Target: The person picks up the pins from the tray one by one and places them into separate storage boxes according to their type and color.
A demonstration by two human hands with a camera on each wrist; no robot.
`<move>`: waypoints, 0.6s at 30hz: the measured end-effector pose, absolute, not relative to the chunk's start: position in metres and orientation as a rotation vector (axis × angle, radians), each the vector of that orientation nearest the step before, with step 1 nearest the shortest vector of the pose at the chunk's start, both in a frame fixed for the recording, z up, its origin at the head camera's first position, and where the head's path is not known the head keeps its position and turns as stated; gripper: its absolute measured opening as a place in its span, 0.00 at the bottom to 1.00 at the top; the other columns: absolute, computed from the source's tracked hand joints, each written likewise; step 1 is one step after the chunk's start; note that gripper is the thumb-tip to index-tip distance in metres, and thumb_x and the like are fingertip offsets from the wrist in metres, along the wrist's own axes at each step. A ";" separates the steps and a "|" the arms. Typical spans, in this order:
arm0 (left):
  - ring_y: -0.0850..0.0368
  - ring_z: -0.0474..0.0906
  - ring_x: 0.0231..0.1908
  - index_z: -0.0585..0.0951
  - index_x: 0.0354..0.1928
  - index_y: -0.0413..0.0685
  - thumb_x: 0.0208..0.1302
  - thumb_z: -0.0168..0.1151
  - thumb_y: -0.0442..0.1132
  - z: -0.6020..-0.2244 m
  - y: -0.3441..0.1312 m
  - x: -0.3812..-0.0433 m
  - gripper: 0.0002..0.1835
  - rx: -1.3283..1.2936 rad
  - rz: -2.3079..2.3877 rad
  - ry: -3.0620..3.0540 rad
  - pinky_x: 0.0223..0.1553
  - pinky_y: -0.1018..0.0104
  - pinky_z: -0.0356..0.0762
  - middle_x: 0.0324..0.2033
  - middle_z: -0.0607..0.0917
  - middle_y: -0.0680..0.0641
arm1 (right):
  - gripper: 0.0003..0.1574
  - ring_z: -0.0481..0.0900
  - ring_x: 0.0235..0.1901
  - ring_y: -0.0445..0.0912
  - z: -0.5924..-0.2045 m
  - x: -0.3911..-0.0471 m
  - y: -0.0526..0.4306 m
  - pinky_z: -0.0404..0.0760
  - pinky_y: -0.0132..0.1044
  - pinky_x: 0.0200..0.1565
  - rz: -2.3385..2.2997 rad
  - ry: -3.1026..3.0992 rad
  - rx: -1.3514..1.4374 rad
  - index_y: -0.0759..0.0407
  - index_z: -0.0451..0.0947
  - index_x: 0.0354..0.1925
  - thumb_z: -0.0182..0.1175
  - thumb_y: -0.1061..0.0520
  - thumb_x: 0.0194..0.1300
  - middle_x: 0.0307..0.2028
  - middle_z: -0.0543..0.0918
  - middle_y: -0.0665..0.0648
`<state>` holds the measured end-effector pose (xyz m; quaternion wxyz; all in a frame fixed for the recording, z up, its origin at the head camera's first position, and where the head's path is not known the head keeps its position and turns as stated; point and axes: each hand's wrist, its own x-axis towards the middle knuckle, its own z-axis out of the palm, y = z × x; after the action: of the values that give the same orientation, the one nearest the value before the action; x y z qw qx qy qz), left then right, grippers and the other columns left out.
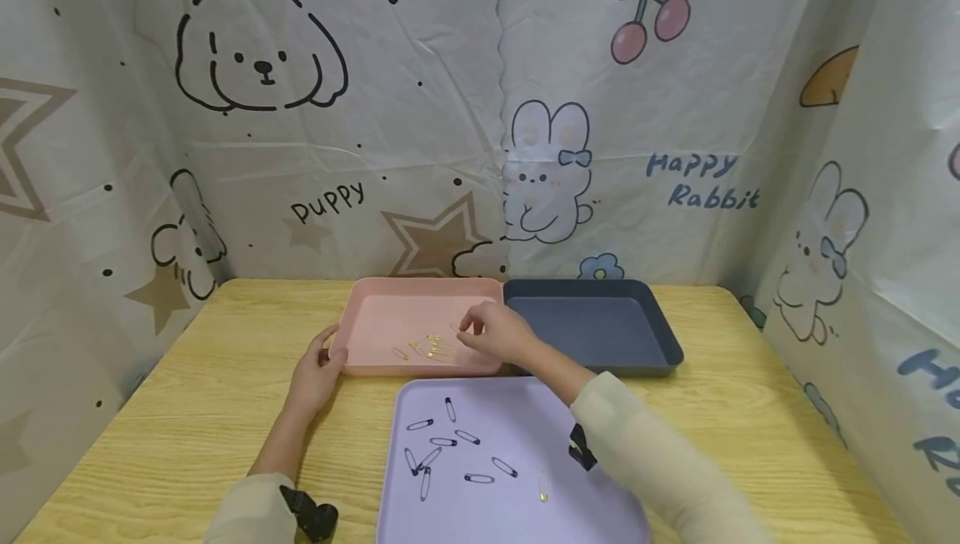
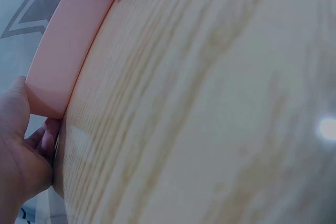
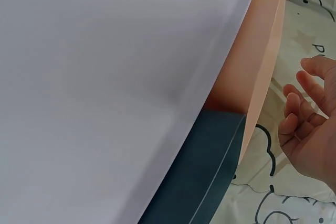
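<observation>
- Table (image 1: 180, 436): smooth-looking wood; a bumped tray could slide on it.
- Purple tray (image 1: 465, 523): nearest the person, right sleeve (image 1: 652, 452) over its right side; a dragging cuff might scatter pins.
- Pink tray (image 1: 420, 370): a left-hand tug could tilt it.
- Dark tray (image 1: 592, 331): just beside pink; a drop near that edge might stray into it.
- Left hand (image 1: 317, 371): thumb and fingers bent round pink tray's near left corner.
- Right hand (image 1: 497, 332): over pink tray, fingers half curled, thumb and forefinger close; cannot tell whether they hold a pin.
- Black pins (image 1: 479, 478): on purple tray, some crossing; could snag.
- Gold pins (image 1: 435, 351): bunched in pink tray; could tangle. One lone gold pin (image 1: 543, 496) on purple, easily overlooked.
</observation>
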<state>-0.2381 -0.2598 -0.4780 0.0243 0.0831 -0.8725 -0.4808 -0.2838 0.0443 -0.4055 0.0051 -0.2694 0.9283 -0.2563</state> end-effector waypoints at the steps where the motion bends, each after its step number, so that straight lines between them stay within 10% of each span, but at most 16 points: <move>1: 0.57 0.66 0.35 0.56 0.71 0.54 0.70 0.45 0.48 -0.477 -0.259 -0.238 0.30 0.257 -1.488 -2.700 0.34 0.67 0.66 0.43 0.71 0.43 | 0.08 0.70 0.25 0.40 -0.405 -0.281 0.047 0.69 0.32 0.27 -0.805 2.907 -0.853 0.53 0.82 0.35 0.62 0.50 0.60 0.27 0.78 0.49; 18: 0.55 0.66 0.39 0.54 0.72 0.54 0.70 0.45 0.49 -0.477 -0.259 -0.237 0.30 0.267 -1.474 -2.715 0.37 0.67 0.66 0.47 0.71 0.40 | 0.06 0.68 0.23 0.39 -0.400 -0.248 0.085 0.68 0.31 0.27 -0.869 2.888 -0.875 0.52 0.81 0.33 0.63 0.52 0.59 0.23 0.75 0.46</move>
<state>-0.2369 -0.2588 -0.4773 0.0201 0.0862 -0.8754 -0.4753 -0.2482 0.0848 -0.4001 0.0008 -0.2785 0.9197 -0.2766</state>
